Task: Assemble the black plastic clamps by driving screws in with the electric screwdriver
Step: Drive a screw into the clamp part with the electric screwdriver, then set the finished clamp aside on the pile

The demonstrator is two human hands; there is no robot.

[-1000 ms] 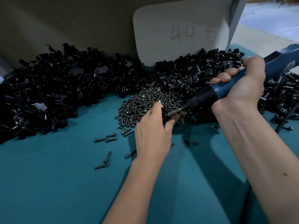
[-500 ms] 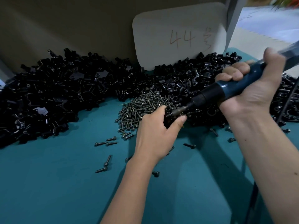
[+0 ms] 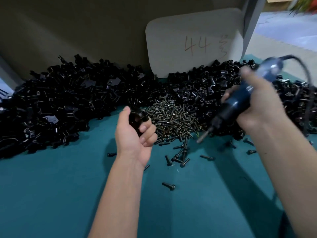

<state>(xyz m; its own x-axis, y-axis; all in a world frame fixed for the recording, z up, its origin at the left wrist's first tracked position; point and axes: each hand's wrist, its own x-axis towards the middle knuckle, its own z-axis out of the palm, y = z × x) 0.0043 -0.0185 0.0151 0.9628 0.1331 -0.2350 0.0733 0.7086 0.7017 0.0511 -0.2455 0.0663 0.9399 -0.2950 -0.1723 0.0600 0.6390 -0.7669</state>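
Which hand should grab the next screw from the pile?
Probably the left hand, once it drops its black clamp; the screw pile lies beside it. The right hand grips the electric screwdriver.

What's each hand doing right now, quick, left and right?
Left hand: fingers curled round a black clamp.
Right hand: grips the screwdriver, its bit clear of the clamp.

The clamps [image 3: 68, 103] are glossy black plastic. Beside them, the screws [image 3: 173, 119] are dull brassy metal. The counter [image 3: 51, 194] is a smooth, matt teal. The screwdriver [image 3: 238, 103] has a glossy blue plastic body. Behind the clamps, the card [image 3: 193, 42] is matt grey paperboard.
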